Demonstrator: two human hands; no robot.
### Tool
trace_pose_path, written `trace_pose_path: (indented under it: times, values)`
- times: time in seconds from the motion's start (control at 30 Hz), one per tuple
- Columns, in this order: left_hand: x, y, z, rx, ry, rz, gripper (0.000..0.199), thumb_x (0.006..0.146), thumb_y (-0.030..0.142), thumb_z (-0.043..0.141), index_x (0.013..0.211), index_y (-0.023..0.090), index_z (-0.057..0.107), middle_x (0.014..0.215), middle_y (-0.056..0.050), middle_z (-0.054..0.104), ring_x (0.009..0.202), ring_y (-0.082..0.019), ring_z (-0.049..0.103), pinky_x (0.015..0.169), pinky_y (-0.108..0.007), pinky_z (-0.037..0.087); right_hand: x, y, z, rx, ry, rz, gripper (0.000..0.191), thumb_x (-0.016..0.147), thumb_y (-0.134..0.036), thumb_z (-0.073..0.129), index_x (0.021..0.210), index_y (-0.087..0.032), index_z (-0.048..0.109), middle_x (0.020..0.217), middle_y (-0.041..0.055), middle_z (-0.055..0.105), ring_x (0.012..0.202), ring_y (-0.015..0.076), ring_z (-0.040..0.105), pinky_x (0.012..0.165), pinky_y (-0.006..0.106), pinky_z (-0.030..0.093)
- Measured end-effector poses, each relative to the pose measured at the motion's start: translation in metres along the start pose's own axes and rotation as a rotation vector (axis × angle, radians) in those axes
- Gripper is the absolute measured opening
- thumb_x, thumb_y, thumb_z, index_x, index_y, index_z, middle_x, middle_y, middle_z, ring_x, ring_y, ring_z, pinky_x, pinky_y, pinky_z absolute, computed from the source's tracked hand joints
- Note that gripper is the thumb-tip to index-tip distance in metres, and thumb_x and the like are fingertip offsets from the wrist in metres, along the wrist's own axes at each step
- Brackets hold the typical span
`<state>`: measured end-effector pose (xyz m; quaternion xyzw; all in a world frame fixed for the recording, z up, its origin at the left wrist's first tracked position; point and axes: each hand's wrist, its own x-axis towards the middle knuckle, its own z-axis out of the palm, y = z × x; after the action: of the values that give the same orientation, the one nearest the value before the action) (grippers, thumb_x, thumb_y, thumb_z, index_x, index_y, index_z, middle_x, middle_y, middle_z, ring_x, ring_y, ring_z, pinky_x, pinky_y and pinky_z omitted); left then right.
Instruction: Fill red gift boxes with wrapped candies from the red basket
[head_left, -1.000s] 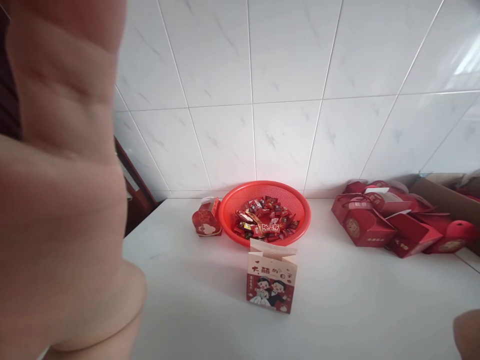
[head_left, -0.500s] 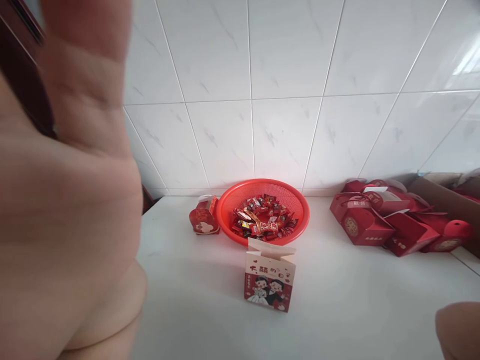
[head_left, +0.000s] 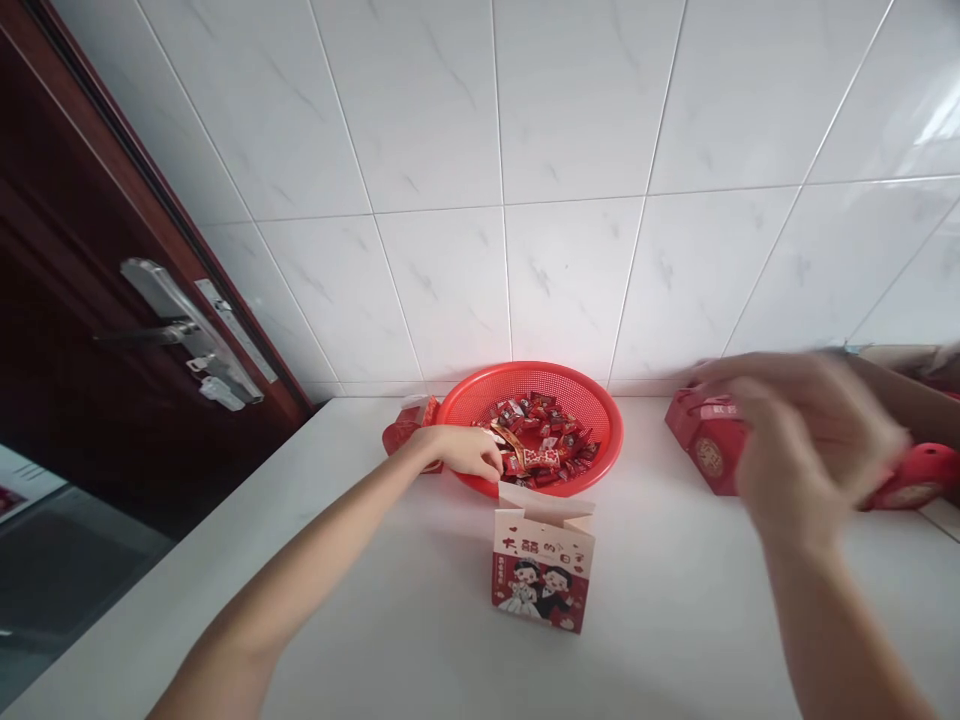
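Note:
My left hand (head_left: 474, 452) reaches over the left front rim of a red mesh basket (head_left: 480, 385) full of small wrapped candies (head_left: 562, 430). Its fingers are bent down onto the candies, and what they grip, if anything, is hidden. In front of the basket a paper box (head_left: 541, 565) with a printed couple stands upright, its top open. My right hand (head_left: 817, 440) is raised at the right, in front of red gift boxes (head_left: 705, 445), its fingers curled and smeared by motion.
A small red box (head_left: 409, 425) stands beside the basket on the left, on the white table (head_left: 420, 620). Behind is a tiled wall (head_left: 570, 280). A dark door (head_left: 67, 330) with a metal handle is at the left, and a cardboard box (head_left: 892, 360) at the far right.
My left hand has gone from close before the camera to the candy basket. My right hand has come up from the lower right corner to the red boxes. The view has barely shifted.

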<state>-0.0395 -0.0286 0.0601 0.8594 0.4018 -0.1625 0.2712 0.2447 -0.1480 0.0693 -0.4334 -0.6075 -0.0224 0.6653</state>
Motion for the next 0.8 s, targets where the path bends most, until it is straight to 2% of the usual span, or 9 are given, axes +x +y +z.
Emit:
trace_pose_path:
  times: [0.03,0.1,0.17,0.27,0.33,0.47,0.6,0.8]
  values:
    - [0.01,-0.002,0.003,0.026,-0.109,-0.027,0.021,0.081,0.032,0.061,0.088,0.025,0.08,0.094,0.002,0.078,0.092,-0.02,0.068,0.083,-0.024,0.049,-0.001,0.008,0.008,0.021,-0.073,0.034,0.013,0.095,-0.028,0.058,0.097,-0.021,0.069,0.093,0.0054,0.072,0.083,0.0188,0.069,0.076,0.034,0.056]
    - [0.026,-0.004,0.007,0.031,-0.189,-0.03,0.025,0.08,0.033,0.063,0.1,0.028,0.079,0.108,0.002,0.077,0.102,-0.021,0.067,0.086,-0.024,0.048,-0.008,0.029,0.028,0.048,-0.31,0.12,0.011,0.089,-0.029,0.061,0.087,-0.022,0.07,0.081,0.0036,0.074,0.074,0.0192,0.07,0.071,0.032,0.056]
    - [0.036,-0.003,0.01,0.05,-0.171,-0.036,0.045,0.076,0.034,0.068,0.121,0.032,0.071,0.128,0.001,0.071,0.117,-0.024,0.063,0.093,-0.026,0.047,-0.018,0.049,0.049,0.032,-0.544,0.183,0.015,0.088,-0.031,0.058,0.087,-0.022,0.071,0.083,0.004,0.076,0.075,0.0202,0.07,0.073,0.033,0.056]
    - [0.047,-0.002,0.016,0.133,-0.061,-0.094,0.081,0.07,0.038,0.076,0.147,0.033,0.05,0.143,-0.007,0.06,0.128,-0.031,0.057,0.101,-0.034,0.047,-0.032,0.069,0.076,0.039,-0.724,0.224,0.02,0.089,-0.027,0.052,0.086,-0.022,0.071,0.09,0.0048,0.076,0.078,0.02,0.07,0.073,0.031,0.054]
    - [0.052,-0.002,0.021,0.174,-0.018,-0.118,0.089,0.07,0.04,0.076,0.152,0.033,0.042,0.142,-0.011,0.059,0.125,-0.034,0.059,0.099,-0.037,0.049,-0.037,0.073,0.088,-0.009,-0.801,0.242,0.02,0.089,-0.024,0.051,0.09,-0.022,0.071,0.093,0.0042,0.076,0.08,0.0197,0.07,0.072,0.03,0.052]
    - [0.061,-0.006,0.035,0.236,0.005,-0.103,0.076,0.076,0.034,0.072,0.147,0.032,0.048,0.136,-0.014,0.058,0.122,-0.035,0.06,0.098,-0.038,0.05,-0.037,0.067,0.099,-0.296,-0.947,0.245,0.016,0.089,-0.021,0.056,0.088,-0.024,0.071,0.093,0.0023,0.075,0.082,0.0203,0.068,0.063,0.028,0.041]
    - [0.067,-0.01,0.04,0.219,0.048,-0.111,0.064,0.073,0.03,0.075,0.135,0.029,0.06,0.128,-0.014,0.063,0.113,-0.037,0.064,0.092,-0.041,0.053,-0.034,0.061,0.099,-0.423,-0.999,0.238,0.015,0.092,-0.024,0.056,0.084,-0.024,0.069,0.088,0.0015,0.074,0.079,0.0189,0.066,0.058,0.027,0.03]
    - [0.067,-0.006,0.033,0.147,0.027,-0.106,0.047,0.07,0.021,0.075,0.117,0.023,0.069,0.114,-0.009,0.072,0.098,-0.029,0.068,0.079,-0.031,0.053,-0.033,0.062,0.099,-0.488,-1.041,0.219,0.017,0.094,-0.029,0.055,0.085,-0.023,0.067,0.085,0.001,0.073,0.077,0.0174,0.064,0.057,0.027,0.025]
